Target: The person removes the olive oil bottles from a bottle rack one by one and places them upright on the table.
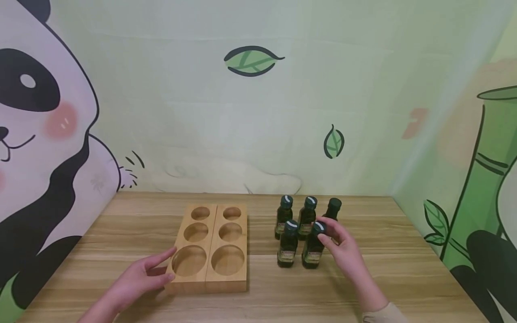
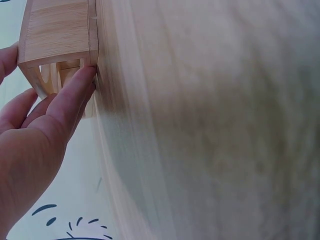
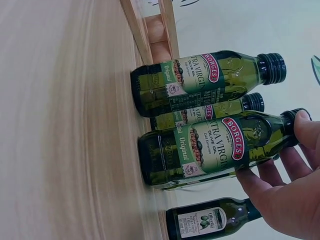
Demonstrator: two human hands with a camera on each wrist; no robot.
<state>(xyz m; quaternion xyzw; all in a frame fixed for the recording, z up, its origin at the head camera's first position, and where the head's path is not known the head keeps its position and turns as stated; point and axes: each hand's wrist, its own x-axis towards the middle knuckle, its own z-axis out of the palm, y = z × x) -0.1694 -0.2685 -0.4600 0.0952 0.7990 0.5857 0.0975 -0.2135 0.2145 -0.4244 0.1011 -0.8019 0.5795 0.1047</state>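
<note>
My left hand (image 1: pixel 137 278) holds the near left edge of a pale wooden rack (image 1: pixel 206 262), its thumb and fingers spread along that edge. Two rows of three round holes, large to small, run across the rack's top. To the right, my right hand (image 1: pixel 343 249) pinches the neck and cap of a green glass olive oil bottle (image 1: pixel 312 253). That bottle (image 3: pixel 215 150) stands upright, its Borges label plain in the right wrist view. Beside it is another olive oil bottle (image 1: pixel 287 251). In the left wrist view, fingers (image 2: pixel 75 100) touch the rack's hollow side (image 2: pixel 57 30).
Behind the front pair stand more bottles (image 1: pixel 284 215), close together. A darker bottle with a white label (image 3: pixel 200 220) is at the back right, partly hidden by the hand in the head view. The wooden table (image 1: pixel 262 307) meets a panda-printed backdrop (image 1: pixel 202 134).
</note>
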